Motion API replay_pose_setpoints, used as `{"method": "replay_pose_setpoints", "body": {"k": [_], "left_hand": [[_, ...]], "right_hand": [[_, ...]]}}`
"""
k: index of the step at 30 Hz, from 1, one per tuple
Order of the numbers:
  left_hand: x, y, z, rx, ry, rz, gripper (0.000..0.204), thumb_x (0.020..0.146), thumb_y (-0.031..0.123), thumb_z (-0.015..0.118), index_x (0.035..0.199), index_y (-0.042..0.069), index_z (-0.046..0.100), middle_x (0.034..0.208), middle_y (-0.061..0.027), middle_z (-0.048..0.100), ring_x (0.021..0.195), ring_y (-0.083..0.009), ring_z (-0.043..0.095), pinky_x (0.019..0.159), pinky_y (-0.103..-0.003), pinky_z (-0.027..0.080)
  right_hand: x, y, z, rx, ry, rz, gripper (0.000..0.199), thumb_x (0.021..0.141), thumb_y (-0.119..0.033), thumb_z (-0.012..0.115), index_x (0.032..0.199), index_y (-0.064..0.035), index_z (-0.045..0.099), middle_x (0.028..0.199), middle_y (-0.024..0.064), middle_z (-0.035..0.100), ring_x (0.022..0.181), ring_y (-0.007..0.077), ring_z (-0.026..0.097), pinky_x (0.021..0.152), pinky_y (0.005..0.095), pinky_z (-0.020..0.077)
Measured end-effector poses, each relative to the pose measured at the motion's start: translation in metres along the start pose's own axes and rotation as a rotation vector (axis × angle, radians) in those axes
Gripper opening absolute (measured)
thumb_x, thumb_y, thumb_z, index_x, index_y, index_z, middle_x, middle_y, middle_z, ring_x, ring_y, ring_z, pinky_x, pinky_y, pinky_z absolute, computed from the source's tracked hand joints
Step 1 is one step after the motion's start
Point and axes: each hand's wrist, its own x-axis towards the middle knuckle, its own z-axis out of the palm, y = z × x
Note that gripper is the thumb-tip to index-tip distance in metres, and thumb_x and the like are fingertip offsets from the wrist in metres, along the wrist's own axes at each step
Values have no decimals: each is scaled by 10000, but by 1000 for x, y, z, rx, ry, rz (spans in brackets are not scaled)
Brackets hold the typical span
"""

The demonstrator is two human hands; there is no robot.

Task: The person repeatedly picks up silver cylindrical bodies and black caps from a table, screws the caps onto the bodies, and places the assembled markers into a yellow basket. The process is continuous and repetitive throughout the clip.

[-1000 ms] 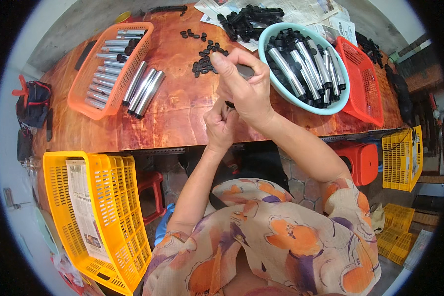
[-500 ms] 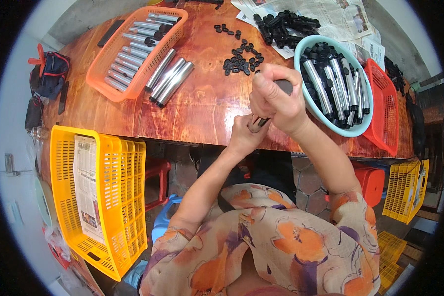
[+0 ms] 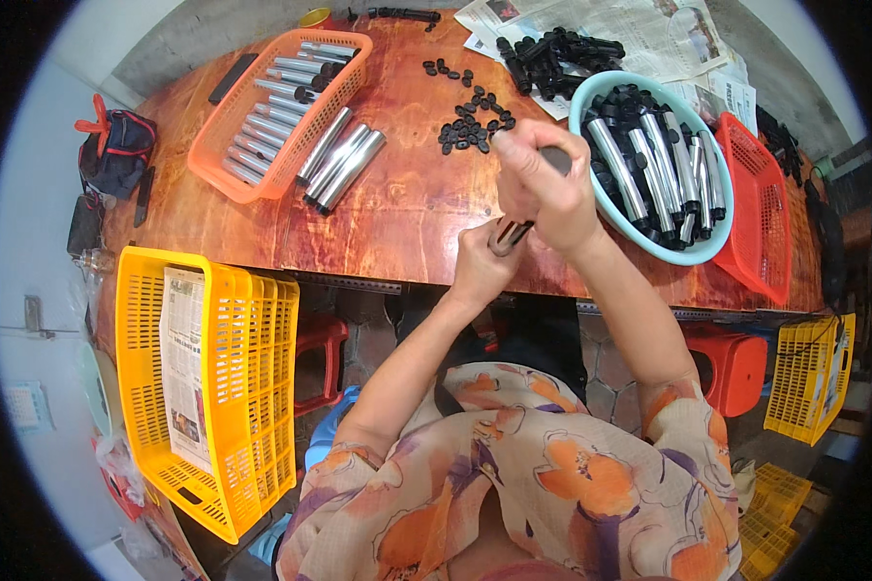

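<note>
My left hand [image 3: 481,266] is closed around a silver metal tube [image 3: 502,238], whose near end with a dark opening shows above the fingers. Right above it, my right hand [image 3: 547,189] makes a fist around a dark, round-ended handle [image 3: 556,161]. Most of that handle is hidden in the fist, so its kind does not show. The two hands nearly meet over the table's near edge. Small black oval caps [image 3: 468,134] lie scattered beyond them. To the right stands a light-blue basin [image 3: 582,92] of silver tubes with black ends and black parts.
An orange basket [image 3: 202,145] holds silver tubes, with a few more tubes [image 3: 350,172] beside it. Black parts [image 3: 562,60] lie on newspaper [image 3: 649,39] at the back. A red basket [image 3: 775,218] sits at right. A yellow crate [image 3: 213,387] stands at left, before the table.
The view has shifted slightly, so the table's things appear a little to the right. Both hands keep their grips, and more of the tube's end shows between them.
</note>
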Motion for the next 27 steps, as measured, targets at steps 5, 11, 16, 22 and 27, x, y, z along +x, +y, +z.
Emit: {"method": "replay_pose_setpoints", "body": {"k": [5, 11, 16, 22, 27], "left_hand": [[3, -8, -16, 176, -109, 103, 442, 708, 370, 776, 852, 1, 578, 700, -170, 620, 620, -285, 635, 576, -362, 483], [12, -17, -71, 856, 58, 26, 354, 861, 304, 616, 1078, 65, 469, 871, -168, 628, 737, -367, 623, 603, -438, 487], [32, -44, -116, 1080, 190, 247, 242, 865, 235, 595, 947, 48, 464, 885, -160, 520, 775, -345, 558, 600, -439, 476], [48, -49, -131, 1225, 259, 419, 189, 803, 127, 598, 961, 53, 525, 925, -116, 517, 908, -304, 506, 795, -415, 379], [66, -61, -142, 1431, 323, 433, 98, 807, 140, 563, 891, 91, 554, 938, -102, 537, 903, -283, 515, 784, -411, 388]], "right_hand": [[-8, -8, -29, 361, 39, 121, 326, 959, -270, 459, 674, -153, 355, 463, -55, 257, 344, 64, 235, 359, 235, 217], [-66, -7, -65, 384, 209, 108, 357, 963, -269, 437, 643, -160, 322, 453, -59, 230, 337, 62, 206, 352, 228, 212], [-111, 36, -75, 384, 329, 298, 350, 943, -248, 496, 634, -160, 355, 441, -51, 256, 324, 68, 233, 331, 235, 226], [-135, 59, -83, 480, 415, 373, 325, 944, -241, 496, 647, -165, 390, 437, -54, 264, 320, 67, 238, 330, 231, 224], [-129, 59, -89, 541, 393, 394, 299, 925, -230, 547, 671, -138, 418, 458, -56, 285, 336, 65, 269, 347, 235, 235]]}}
